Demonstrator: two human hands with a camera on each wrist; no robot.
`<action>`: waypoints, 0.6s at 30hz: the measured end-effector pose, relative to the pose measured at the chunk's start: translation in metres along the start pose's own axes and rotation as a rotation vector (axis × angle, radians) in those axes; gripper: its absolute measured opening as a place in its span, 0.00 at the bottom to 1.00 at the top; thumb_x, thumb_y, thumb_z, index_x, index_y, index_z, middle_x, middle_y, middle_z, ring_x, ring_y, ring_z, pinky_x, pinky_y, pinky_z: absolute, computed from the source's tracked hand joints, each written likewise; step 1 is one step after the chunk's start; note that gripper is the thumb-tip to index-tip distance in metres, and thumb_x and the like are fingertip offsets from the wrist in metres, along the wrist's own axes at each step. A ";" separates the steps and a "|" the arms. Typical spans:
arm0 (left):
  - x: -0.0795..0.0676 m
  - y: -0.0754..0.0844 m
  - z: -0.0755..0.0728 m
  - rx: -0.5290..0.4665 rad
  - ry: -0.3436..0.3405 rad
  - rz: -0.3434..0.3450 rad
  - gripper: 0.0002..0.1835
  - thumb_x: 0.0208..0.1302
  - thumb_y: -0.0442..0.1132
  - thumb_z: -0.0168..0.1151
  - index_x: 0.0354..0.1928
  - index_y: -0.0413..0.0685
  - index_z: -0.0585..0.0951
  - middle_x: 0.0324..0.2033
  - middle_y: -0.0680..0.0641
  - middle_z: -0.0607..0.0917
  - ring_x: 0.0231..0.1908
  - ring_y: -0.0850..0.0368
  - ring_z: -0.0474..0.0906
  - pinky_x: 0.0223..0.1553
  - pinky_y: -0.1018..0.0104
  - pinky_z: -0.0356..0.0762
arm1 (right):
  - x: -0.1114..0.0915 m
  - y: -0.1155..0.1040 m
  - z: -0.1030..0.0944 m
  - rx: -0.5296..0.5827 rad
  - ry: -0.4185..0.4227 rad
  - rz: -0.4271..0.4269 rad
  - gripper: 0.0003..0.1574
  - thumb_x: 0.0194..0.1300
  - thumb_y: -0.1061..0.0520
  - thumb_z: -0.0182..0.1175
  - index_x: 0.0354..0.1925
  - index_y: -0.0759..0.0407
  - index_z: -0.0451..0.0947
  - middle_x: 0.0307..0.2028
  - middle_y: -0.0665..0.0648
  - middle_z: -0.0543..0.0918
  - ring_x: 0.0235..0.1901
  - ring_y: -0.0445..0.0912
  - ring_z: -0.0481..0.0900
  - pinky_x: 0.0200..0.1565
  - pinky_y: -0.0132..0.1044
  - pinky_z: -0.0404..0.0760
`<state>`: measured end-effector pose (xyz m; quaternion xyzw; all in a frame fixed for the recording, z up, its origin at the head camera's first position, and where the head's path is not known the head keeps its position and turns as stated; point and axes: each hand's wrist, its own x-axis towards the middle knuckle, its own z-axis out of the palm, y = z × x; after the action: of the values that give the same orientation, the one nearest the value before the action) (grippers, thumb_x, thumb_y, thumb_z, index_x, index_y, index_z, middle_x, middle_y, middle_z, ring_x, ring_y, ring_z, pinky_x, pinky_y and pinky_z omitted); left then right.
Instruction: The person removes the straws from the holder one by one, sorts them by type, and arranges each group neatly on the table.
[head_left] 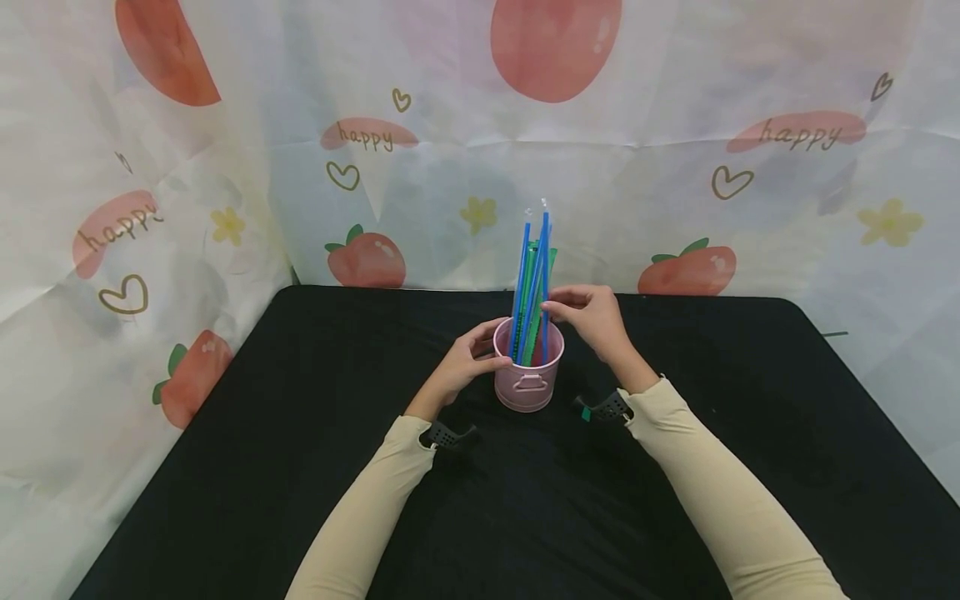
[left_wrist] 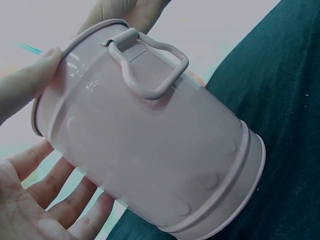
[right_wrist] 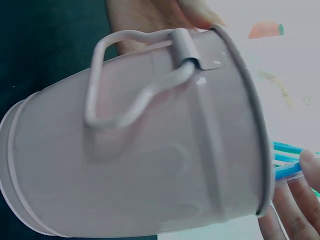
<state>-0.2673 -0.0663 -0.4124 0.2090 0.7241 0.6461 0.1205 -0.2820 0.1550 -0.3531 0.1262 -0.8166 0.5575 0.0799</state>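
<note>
A small pink bucket (head_left: pixel 525 387) with a folded wire handle stands upright on the black table. Blue and green straws in clear wrappers rise from it, taller than its rim. My left hand (head_left: pixel 461 367) grips the bucket's left side, thumb at the rim and fingers spread around the wall (left_wrist: pixel 145 130). Just above the right side of the rim, my right hand (head_left: pixel 595 319) pinches a blue straw (head_left: pixel 545 267) between thumb and fingers. In the right wrist view, the thumb presses on the blue straw (right_wrist: pixel 289 171) beside the bucket's mouth; the straws' lower ends are hidden inside.
Black cloth covers the table (head_left: pixel 337 367). Behind it hangs a pale curtain (head_left: pixel 442 167) printed with fruit, hearts and the word happy, reaching down to the table's far edge. Dark wrist straps (head_left: pixel 450 435) sit at both cuffs.
</note>
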 end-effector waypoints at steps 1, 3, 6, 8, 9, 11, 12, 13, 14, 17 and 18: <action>0.000 0.000 0.000 -0.001 0.001 0.001 0.32 0.63 0.32 0.59 0.68 0.47 0.62 0.65 0.40 0.68 0.65 0.44 0.65 0.63 0.50 0.67 | 0.001 -0.001 -0.001 0.000 0.004 -0.002 0.21 0.59 0.55 0.65 0.45 0.70 0.81 0.42 0.70 0.84 0.29 0.30 0.83 0.39 0.26 0.82; 0.000 -0.001 0.000 -0.002 0.002 0.005 0.32 0.62 0.32 0.60 0.68 0.47 0.62 0.65 0.40 0.68 0.65 0.44 0.66 0.63 0.50 0.67 | 0.002 -0.003 -0.003 -0.013 0.012 -0.009 0.21 0.59 0.55 0.65 0.45 0.70 0.81 0.42 0.69 0.84 0.29 0.30 0.82 0.39 0.25 0.82; 0.000 -0.002 -0.001 -0.003 0.003 0.006 0.33 0.62 0.33 0.61 0.68 0.48 0.63 0.65 0.40 0.69 0.64 0.44 0.66 0.63 0.50 0.67 | 0.003 -0.007 -0.006 -0.030 0.018 -0.022 0.21 0.59 0.55 0.64 0.45 0.69 0.81 0.41 0.67 0.85 0.29 0.29 0.82 0.39 0.24 0.81; 0.000 -0.002 -0.001 -0.006 0.000 0.009 0.33 0.62 0.34 0.61 0.68 0.48 0.63 0.65 0.40 0.69 0.64 0.44 0.66 0.63 0.50 0.68 | 0.004 -0.010 -0.008 -0.027 0.019 -0.032 0.20 0.60 0.55 0.64 0.45 0.69 0.81 0.40 0.64 0.86 0.29 0.29 0.82 0.38 0.24 0.81; 0.000 -0.003 -0.001 -0.006 0.000 0.010 0.33 0.62 0.34 0.61 0.68 0.48 0.63 0.65 0.40 0.69 0.64 0.44 0.67 0.63 0.50 0.68 | 0.005 -0.012 -0.010 -0.021 0.019 -0.038 0.20 0.59 0.55 0.64 0.45 0.70 0.81 0.39 0.62 0.86 0.29 0.30 0.82 0.38 0.24 0.81; 0.000 -0.003 -0.001 -0.007 -0.002 0.013 0.33 0.61 0.34 0.62 0.68 0.48 0.63 0.65 0.40 0.69 0.64 0.44 0.67 0.63 0.50 0.68 | 0.006 -0.015 -0.012 -0.011 0.017 -0.052 0.20 0.59 0.55 0.64 0.45 0.70 0.80 0.36 0.56 0.87 0.29 0.30 0.82 0.38 0.24 0.81; 0.000 -0.003 -0.001 -0.008 -0.004 0.016 0.33 0.61 0.35 0.62 0.68 0.48 0.63 0.65 0.40 0.69 0.64 0.43 0.67 0.63 0.51 0.69 | 0.007 -0.016 -0.013 -0.004 0.017 -0.059 0.20 0.59 0.56 0.64 0.45 0.70 0.80 0.34 0.52 0.86 0.29 0.31 0.82 0.37 0.24 0.81; 0.000 -0.003 -0.001 -0.013 -0.005 0.019 0.33 0.61 0.34 0.62 0.68 0.48 0.63 0.65 0.40 0.69 0.64 0.43 0.67 0.62 0.51 0.69 | 0.008 -0.018 -0.014 0.001 0.017 -0.068 0.20 0.59 0.56 0.64 0.45 0.70 0.81 0.32 0.48 0.85 0.29 0.31 0.82 0.37 0.24 0.81; 0.001 -0.004 -0.001 -0.017 -0.006 0.020 0.33 0.61 0.34 0.61 0.68 0.48 0.63 0.64 0.40 0.69 0.64 0.43 0.67 0.62 0.51 0.69 | 0.009 -0.020 -0.015 0.002 0.017 -0.076 0.20 0.59 0.56 0.64 0.45 0.70 0.80 0.31 0.43 0.84 0.29 0.31 0.82 0.37 0.23 0.81; 0.000 -0.004 -0.001 -0.027 -0.012 0.028 0.32 0.61 0.34 0.61 0.68 0.48 0.63 0.64 0.40 0.69 0.64 0.43 0.66 0.62 0.51 0.70 | 0.011 -0.026 -0.019 0.009 0.021 -0.095 0.20 0.59 0.56 0.64 0.44 0.71 0.80 0.28 0.36 0.82 0.29 0.30 0.82 0.37 0.24 0.81; 0.000 -0.004 -0.001 -0.032 -0.014 0.031 0.33 0.61 0.35 0.62 0.68 0.48 0.63 0.64 0.40 0.69 0.64 0.43 0.66 0.62 0.51 0.70 | 0.012 -0.028 -0.020 0.009 0.024 -0.099 0.20 0.59 0.56 0.64 0.44 0.71 0.80 0.27 0.35 0.81 0.29 0.30 0.82 0.37 0.24 0.81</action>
<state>-0.2684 -0.0679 -0.4161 0.2230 0.7094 0.6580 0.1189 -0.2859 0.1627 -0.3176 0.1599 -0.8059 0.5580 0.1165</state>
